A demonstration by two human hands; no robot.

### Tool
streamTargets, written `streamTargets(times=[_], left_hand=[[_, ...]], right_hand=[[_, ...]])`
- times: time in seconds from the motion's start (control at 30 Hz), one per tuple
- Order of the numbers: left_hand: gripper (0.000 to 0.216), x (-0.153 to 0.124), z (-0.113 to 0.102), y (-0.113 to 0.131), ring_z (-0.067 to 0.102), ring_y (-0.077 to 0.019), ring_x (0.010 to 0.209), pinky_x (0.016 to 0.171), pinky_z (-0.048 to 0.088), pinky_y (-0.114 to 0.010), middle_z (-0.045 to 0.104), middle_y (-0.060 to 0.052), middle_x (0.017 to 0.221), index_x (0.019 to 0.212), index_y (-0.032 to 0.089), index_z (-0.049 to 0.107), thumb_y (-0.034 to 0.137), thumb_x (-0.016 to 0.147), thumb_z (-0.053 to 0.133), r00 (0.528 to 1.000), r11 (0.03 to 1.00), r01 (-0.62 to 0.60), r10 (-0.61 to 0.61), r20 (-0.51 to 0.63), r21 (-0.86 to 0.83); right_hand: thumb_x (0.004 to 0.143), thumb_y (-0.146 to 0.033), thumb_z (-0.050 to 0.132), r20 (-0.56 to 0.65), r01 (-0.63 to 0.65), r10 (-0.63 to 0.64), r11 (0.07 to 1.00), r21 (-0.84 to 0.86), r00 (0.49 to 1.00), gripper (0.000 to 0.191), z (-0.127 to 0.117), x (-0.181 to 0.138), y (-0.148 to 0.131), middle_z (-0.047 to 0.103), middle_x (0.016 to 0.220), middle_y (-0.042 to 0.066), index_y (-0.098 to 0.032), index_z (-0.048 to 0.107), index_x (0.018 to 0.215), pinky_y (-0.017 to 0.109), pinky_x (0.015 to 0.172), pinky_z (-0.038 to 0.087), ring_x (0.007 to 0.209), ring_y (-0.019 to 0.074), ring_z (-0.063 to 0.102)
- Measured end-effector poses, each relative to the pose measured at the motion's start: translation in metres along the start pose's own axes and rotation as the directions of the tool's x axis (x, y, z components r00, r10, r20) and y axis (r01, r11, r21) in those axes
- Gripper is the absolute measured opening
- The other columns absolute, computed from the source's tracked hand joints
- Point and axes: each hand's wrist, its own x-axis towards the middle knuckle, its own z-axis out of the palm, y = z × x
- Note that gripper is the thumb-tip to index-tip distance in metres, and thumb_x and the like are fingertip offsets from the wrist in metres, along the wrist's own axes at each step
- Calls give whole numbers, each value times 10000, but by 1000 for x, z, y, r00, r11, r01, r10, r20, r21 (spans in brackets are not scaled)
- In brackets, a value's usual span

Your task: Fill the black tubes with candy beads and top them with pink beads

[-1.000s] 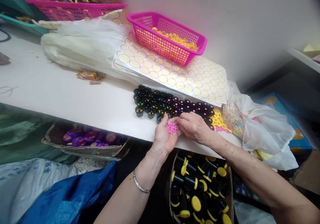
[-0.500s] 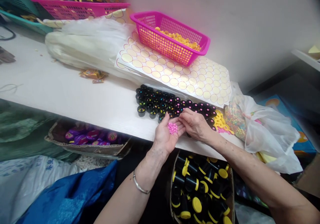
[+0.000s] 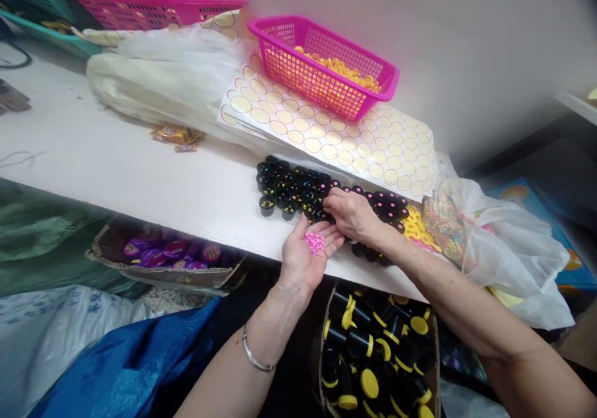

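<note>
My left hand [image 3: 305,253] is palm up with its fingers stretched out, and a small heap of pink pieces [image 3: 314,242] rests in the palm. Just beyond it, my right hand [image 3: 352,214] is closed in a pinch over the rows of small black cups [image 3: 282,197]. What its fingertips hold, if anything, is too small to make out. Tiny coloured bits lie inside the cups on the left, and those on the right each show a pink piece. My right hand and forearm hide some of the cups.
A pink basket [image 3: 326,82] of yellow rings stands on sticker sheets [image 3: 284,128]. Yellow rings [image 3: 413,222] and a clear bag of coloured beads [image 3: 448,219] lie at the right. Below the table edge, a carton [image 3: 437,343] holds black yellow-capped containers; another [image 3: 163,275] holds purple packs.
My right hand has moved left and away from my left palm, over the cups. My left hand has shifted slightly left, still carrying the pink pieces.
</note>
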Motion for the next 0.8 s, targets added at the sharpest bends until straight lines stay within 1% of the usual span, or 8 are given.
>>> streamTargets(times=[0.13,0.23,0.4,0.47,0.53,0.63,0.73,0.8], left_hand=[[487,-3,-2,-1,661,-246,794,664,560,-322,640,-207,877,1068,-5,545,422,915,370,1000,1000,-2,2,-1,5],[482,-4,-3,-2,660,-241,784,646,560,-313,638,-206,877,1060,-6,543,419,916,370,1000,1000,-4,4,1,-2],[467,-6,-5,-6,665,-243,813,648,557,-308,647,-203,897,1099,13,545,403,920,362,1000,999,-11,11,-6,-34],[479,-6,-7,-7,667,-253,846,667,556,-312,650,-216,930,1124,11,540,405,921,359,1000,999,-7,7,-12,-34],[501,-7,-8,-7,666,-267,886,694,553,-321,648,-235,970,1156,3,525,413,919,362,1000,1000,0,0,-19,-23],[525,-8,-10,-6,658,-285,932,735,547,-341,638,-254,1016,1186,1,505,429,912,373,1000,1000,-4,4,-25,-7],[525,-10,-14,-5,652,-292,948,770,541,-364,637,-246,1013,1159,11,520,449,907,376,1000,1000,-19,19,3,-4],[511,-11,-16,-6,654,-276,924,786,537,-372,645,-222,977,1104,27,552,460,912,362,999,1000,-23,24,45,-20]], right_hand=[[867,-139,406,81,25,-16,994,-106,997,241,-2,5,-4,594,848,43,-165,639,812,277,644,293,731,143,511],[852,-135,420,130,35,-16,988,-150,991,226,-4,6,-7,601,863,53,-163,641,816,278,652,289,751,150,519],[825,-125,452,143,45,-20,984,-171,990,198,-1,7,-7,602,840,55,-161,643,787,279,594,262,710,147,503],[830,-127,460,125,36,-18,989,-143,992,201,1,7,-5,596,812,47,-164,645,758,280,566,250,673,139,487],[852,-154,467,98,22,-15,997,-69,995,218,2,8,-2,588,788,36,-168,647,731,274,550,250,647,127,475],[877,-192,479,4,14,-15,997,73,1000,228,-2,3,3,574,775,28,-171,653,731,254,563,286,660,117,485],[888,-198,473,-113,35,-15,982,186,994,225,-9,-10,1,562,774,27,-171,655,758,244,600,334,683,116,495],[890,-191,462,-130,75,-45,968,238,991,232,-13,-23,-5,555,764,25,-170,657,767,244,608,350,679,115,496]])
